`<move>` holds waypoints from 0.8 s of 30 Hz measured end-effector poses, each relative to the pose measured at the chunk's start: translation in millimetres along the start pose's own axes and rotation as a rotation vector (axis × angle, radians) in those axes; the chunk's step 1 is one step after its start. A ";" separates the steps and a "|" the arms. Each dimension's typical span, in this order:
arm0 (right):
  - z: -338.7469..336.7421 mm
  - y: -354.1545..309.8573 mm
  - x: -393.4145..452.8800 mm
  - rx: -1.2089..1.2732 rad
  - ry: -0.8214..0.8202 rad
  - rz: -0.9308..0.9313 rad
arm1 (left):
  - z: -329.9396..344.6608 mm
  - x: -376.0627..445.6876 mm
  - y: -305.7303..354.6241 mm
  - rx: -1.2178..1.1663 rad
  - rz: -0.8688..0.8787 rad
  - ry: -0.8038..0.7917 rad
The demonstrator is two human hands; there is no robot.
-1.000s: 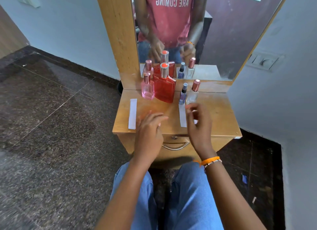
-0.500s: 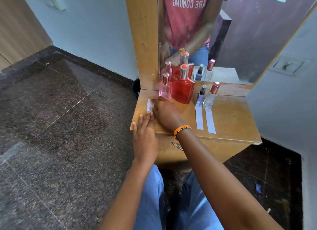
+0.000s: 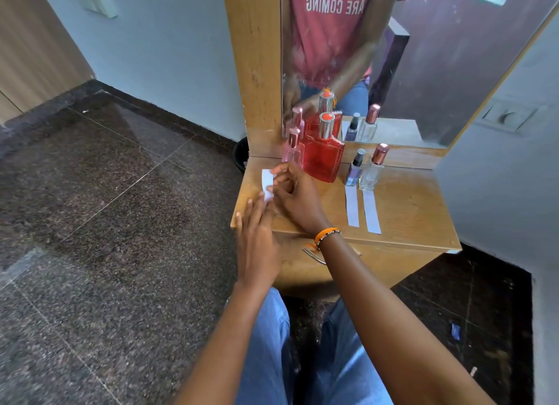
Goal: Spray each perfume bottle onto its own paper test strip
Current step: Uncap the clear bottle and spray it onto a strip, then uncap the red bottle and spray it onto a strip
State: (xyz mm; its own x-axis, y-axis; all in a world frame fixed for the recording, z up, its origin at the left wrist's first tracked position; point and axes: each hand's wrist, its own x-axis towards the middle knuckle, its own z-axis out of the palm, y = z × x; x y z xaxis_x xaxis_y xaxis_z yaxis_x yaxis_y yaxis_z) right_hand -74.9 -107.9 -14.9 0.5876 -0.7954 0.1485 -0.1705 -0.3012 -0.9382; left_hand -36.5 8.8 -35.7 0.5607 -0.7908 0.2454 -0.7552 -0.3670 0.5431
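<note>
Bottles: 4, red bottle [image 3: 322, 158] as landmark | strips: 2 flat to its right [image 3: 351, 205], 1 to its left [image 3: 266, 182] pinched by my right hand [image 3: 295, 197] | left hand [image 3: 257, 241] fingers straight, resting on that strip's near end.

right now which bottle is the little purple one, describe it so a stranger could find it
On the wooden dressing table under the mirror, four bottles stand in a row along the back. The purple bottle is third from the left, between the big red bottle and the clear bottle. It alone has a dark cap.
</note>
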 end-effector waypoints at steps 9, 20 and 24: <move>-27.9 -2.0 -32.5 0.138 0.334 -0.084 | -13.7 6.8 18.6 -0.270 0.056 0.126; -58.2 14.5 -39.7 -0.491 0.133 -0.079 | 13.2 1.9 26.9 -0.078 0.203 -0.075; -61.6 -2.3 -39.7 -0.443 0.346 -0.197 | 13.2 4.9 25.8 -0.050 0.218 -0.052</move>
State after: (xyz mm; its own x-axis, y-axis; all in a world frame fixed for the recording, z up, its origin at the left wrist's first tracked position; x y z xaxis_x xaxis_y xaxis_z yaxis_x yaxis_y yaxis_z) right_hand -146.5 -108.1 0.6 0.3621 -0.8052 0.4696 -0.4424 -0.5919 -0.6737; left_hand -57.7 -11.0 -31.1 0.3671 -0.8735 0.3197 -0.8379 -0.1613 0.5214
